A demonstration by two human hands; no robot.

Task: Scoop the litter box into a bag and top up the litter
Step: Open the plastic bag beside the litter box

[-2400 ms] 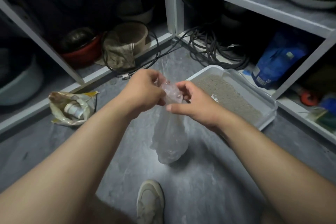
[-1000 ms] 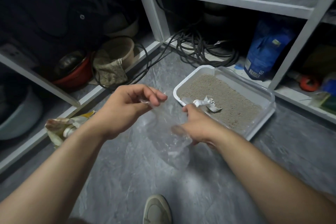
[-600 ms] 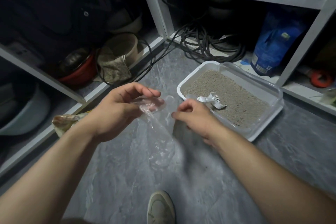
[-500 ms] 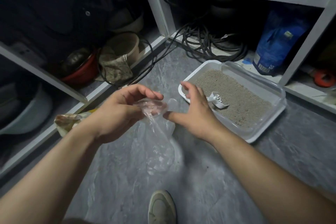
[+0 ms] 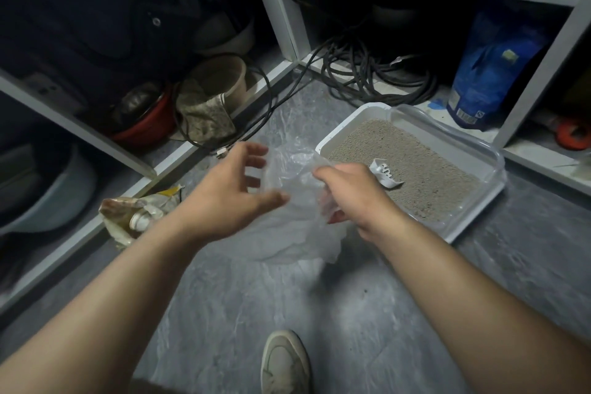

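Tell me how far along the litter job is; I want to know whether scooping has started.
Done: nothing scooped yet. The white slotted scoop lies untouched on the grey litter in the white rectangular litter box. In hand: the right hand grips the clear thin plastic bag while the left hand, fingers spread, reaches for its other side to open it. Left: scooping into the bag, then topping up, perhaps from the blue bag on the shelf.

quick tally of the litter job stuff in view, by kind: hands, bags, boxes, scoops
hands: 2, left hand and right hand
clear plastic bags: 1, clear bag held by the right hand
blue bags: 1, blue bag on the low shelf
litter boxes: 1, litter box on the floor
scoops: 1, white scoop lying in the litter
total: 6
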